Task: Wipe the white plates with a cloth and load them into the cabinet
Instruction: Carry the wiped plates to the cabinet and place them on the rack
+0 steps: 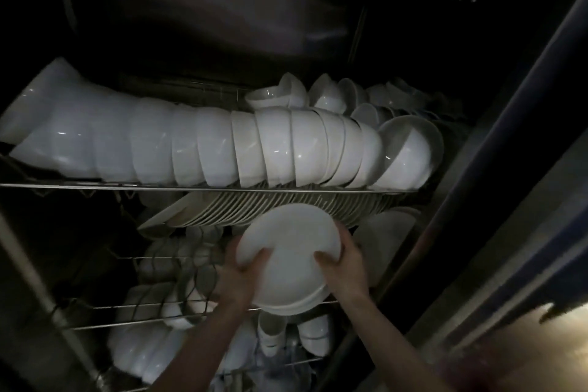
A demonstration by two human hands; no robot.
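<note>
In the cabinet [222, 25], the upper wire rack [159, 187] carries a nested row of white bowls [222, 149] on their sides, with smaller bowls [318, 95] behind. Beneath, white plates [241, 210] stand on edge. The lower rack [127, 307] holds blurred white crockery [178, 312], perhaps cups.

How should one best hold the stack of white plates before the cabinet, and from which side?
Take the white plates by the rim, at two opposite edges, coming from the near side. The stack is wide, flat and tilted, so one grip would probably let it slide. The left hand and right hand hold it so, thumbs on its face.
</note>
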